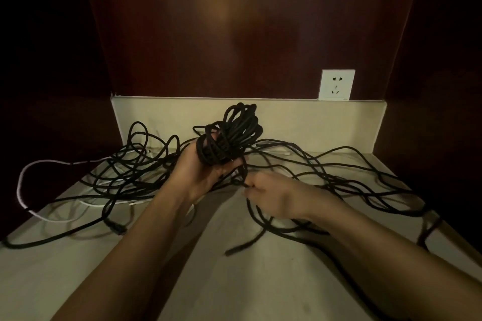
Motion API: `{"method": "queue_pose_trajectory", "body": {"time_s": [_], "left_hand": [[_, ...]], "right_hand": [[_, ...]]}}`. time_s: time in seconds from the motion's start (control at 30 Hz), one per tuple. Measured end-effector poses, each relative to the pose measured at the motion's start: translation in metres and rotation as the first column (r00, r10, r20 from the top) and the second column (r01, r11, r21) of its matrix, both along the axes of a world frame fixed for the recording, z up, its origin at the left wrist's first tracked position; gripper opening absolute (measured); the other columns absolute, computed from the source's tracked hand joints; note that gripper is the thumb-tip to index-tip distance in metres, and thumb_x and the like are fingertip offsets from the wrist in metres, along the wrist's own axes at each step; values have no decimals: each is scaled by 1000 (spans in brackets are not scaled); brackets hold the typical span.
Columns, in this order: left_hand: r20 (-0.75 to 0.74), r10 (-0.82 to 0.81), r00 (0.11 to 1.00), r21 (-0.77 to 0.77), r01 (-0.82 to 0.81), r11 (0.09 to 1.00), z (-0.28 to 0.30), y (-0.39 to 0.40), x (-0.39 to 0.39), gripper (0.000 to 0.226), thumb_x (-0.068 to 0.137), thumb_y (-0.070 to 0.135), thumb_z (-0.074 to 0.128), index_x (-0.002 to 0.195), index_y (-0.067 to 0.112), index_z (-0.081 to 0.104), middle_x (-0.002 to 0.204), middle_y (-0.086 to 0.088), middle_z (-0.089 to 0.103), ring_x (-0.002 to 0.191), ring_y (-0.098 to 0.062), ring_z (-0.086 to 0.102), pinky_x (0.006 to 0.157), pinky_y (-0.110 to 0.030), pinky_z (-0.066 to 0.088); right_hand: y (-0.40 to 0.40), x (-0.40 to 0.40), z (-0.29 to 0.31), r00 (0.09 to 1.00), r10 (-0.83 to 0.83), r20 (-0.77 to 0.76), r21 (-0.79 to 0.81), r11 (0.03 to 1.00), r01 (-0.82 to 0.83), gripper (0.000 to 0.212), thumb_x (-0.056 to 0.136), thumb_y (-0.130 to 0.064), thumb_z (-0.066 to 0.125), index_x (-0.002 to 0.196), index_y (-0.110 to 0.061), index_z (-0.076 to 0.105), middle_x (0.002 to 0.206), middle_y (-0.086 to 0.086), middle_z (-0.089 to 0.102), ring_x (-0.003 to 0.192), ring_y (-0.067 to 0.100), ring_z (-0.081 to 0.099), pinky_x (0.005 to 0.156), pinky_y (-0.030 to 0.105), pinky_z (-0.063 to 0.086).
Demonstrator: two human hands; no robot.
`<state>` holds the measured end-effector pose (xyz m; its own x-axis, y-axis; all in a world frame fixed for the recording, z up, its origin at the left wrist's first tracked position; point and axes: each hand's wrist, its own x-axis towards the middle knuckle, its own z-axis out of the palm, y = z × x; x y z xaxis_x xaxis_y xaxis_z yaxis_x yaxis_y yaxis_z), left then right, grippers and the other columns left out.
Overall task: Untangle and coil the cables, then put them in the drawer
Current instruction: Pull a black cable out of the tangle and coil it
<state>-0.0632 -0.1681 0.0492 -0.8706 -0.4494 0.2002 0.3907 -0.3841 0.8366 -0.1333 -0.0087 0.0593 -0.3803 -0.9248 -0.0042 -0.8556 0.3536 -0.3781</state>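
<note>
My left hand grips a thick coil of black cable, held upright above the middle of the beige countertop. Just right of it, my right hand pinches a strand of the same black cable at its fingertips, close under the coil. Loose black cable sprawls in tangled loops to both sides. A white cable lies mixed into the tangle on the left. One black plug end rests on the counter below my right wrist. No drawer is in view.
A white wall socket sits on the dark wood back panel at the right. A low beige upstand runs along the back. Dark wood walls close in both sides. Cable hangs over the counter's right edge.
</note>
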Motion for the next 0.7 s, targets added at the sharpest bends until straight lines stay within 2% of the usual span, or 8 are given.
{"method": "queue_pose_trajectory", "body": {"time_s": [0.07,0.17,0.3,0.37,0.43,0.53,0.63,0.7], "left_hand": [[19,41,999,-29,-40,999,-5,1,-3,38,84,27,52,115,10,65,111,-12,74,114,-40,63,104,-50,45],[-2,153,988,-23,-153,988,-5,3,-8,34,96,24,47,122,8,63,115,-13,71,118,-39,61,98,-40,51],[-108,272,956,39,-270,962,2,-3,-7,25,98,11,43,110,11,65,99,-6,74,92,-18,70,86,-31,55],[-164,283,945,65,-276,959,6,-4,-5,25,99,8,40,106,11,65,95,-5,75,85,-15,72,90,-35,53],[-213,287,934,74,-277,958,10,-3,-2,24,98,8,41,104,11,65,94,-4,75,85,-14,72,91,-35,55],[-275,281,919,7,-290,957,15,1,0,18,89,10,52,101,10,65,93,-4,74,86,-16,71,86,-32,56],[-295,293,909,-39,-318,947,16,1,0,16,90,7,51,97,10,65,89,-4,73,83,-16,70,80,-31,57],[-275,299,914,-81,-332,940,15,4,-2,13,90,9,52,94,12,65,85,-2,73,79,-15,70,76,-29,55]], "right_hand": [[2,9,-10,978,-59,198,-212,972,101,43,105,-39,38,97,-8,67,83,-9,66,84,9,60,74,27,46],[13,20,-19,913,4,407,-454,868,199,37,106,-30,39,104,-11,71,56,-27,56,62,-12,55,58,9,38],[39,24,-26,819,210,534,-586,790,180,29,103,-27,44,99,-16,70,80,-3,65,80,0,62,76,13,48],[50,26,-27,765,326,556,-611,784,110,29,101,-34,46,97,-19,69,70,3,55,68,13,55,68,23,50],[58,25,-29,678,392,622,-615,781,113,28,98,-35,45,106,-23,70,59,4,37,54,11,37,55,19,39],[67,14,-35,770,298,565,-544,836,75,32,101,-37,43,122,-38,67,57,6,36,52,17,35,52,26,33],[75,8,-34,813,282,509,-493,870,7,25,102,-21,49,111,-27,71,77,3,66,81,15,66,86,34,55],[75,8,-28,712,292,638,-464,884,53,21,99,-28,52,109,-34,69,69,9,57,68,19,59,87,30,56]]}}
